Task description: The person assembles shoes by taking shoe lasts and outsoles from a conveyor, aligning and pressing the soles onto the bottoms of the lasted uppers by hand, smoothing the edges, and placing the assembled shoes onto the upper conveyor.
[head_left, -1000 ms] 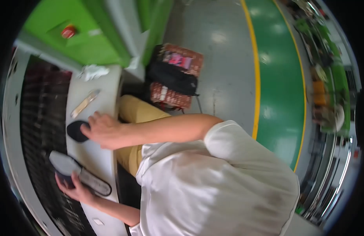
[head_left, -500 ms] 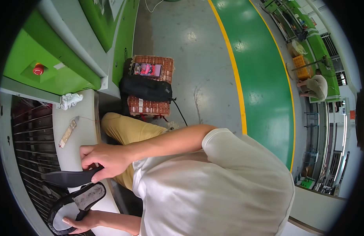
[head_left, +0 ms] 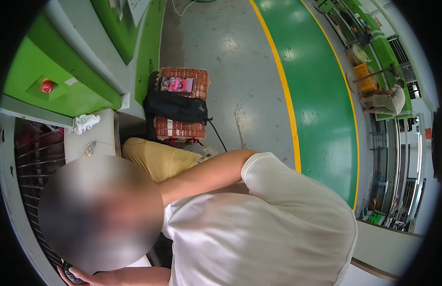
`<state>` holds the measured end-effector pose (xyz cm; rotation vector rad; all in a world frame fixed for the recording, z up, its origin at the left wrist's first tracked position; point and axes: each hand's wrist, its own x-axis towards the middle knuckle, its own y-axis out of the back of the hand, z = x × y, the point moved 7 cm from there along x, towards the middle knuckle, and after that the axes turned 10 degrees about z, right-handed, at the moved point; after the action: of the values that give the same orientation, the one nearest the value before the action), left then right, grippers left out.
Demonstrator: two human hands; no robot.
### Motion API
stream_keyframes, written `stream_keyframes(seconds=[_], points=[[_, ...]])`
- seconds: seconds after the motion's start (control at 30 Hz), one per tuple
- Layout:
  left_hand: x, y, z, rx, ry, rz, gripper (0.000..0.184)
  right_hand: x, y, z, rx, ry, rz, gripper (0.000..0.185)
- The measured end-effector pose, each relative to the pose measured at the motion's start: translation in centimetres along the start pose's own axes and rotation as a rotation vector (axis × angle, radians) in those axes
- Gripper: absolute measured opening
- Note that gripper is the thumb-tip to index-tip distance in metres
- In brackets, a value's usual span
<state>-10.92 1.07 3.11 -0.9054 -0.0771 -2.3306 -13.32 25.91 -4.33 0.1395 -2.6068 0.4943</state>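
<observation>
A round blurred patch covers most of the work area at the lower left. My left hand (head_left: 87, 278) comes out below it, thumb and fingers closed on a dark edge of a black shoe upper (head_left: 72, 273); the rest of that upper is hidden. The forearm of my right hand runs into the patch from the right, so its fingers and whatever they hold cannot be seen. Just above the patch, the end of a small tool (head_left: 89, 148) with a thin cord lies on the white bench top (head_left: 105, 127).
A green machine (head_left: 27, 66) with a red button (head_left: 47, 86) stands at the upper left, above a metal rack (head_left: 32, 159). A crumpled white cloth (head_left: 86, 123) lies on the bench. Beside my leg, a brown woven seat (head_left: 180, 129) bears a phone (head_left: 176, 85) and black fabric (head_left: 175, 107). Another person (head_left: 389, 99) works far right.
Half a second ago my right hand held a black sole beside the upper; the blur now hides it. My left hand has shifted slightly left. The far person has moved a little.
</observation>
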Motion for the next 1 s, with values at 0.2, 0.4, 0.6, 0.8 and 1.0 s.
stream_keyframes(seconds=[0.2,0.4,0.6,0.8,1.0], points=[[0.0,-1.2,0.4,-0.045,-0.106,-0.016,0.036,0.0,0.2,-1.5,-0.014,0.035,0.029,0.045],[-0.2,-1.1,0.0,0.054,-0.094,0.030,0.034,0.6,-1.1,-1.4,0.065,0.023,0.027,0.045],[-0.5,-1.0,1.0,0.226,-0.124,0.159,0.040,1.3,-2.5,-1.5,0.111,-0.065,-0.039,0.040],[0.8,-0.5,0.6,0.317,-0.174,0.130,0.026,1.9,-4.0,0.2,0.189,-0.439,-0.105,0.025],[0.9,-0.5,-0.7,-0.073,0.030,-0.022,0.034,2.6,-5.5,0.5,0.075,-0.386,-0.123,0.019]])
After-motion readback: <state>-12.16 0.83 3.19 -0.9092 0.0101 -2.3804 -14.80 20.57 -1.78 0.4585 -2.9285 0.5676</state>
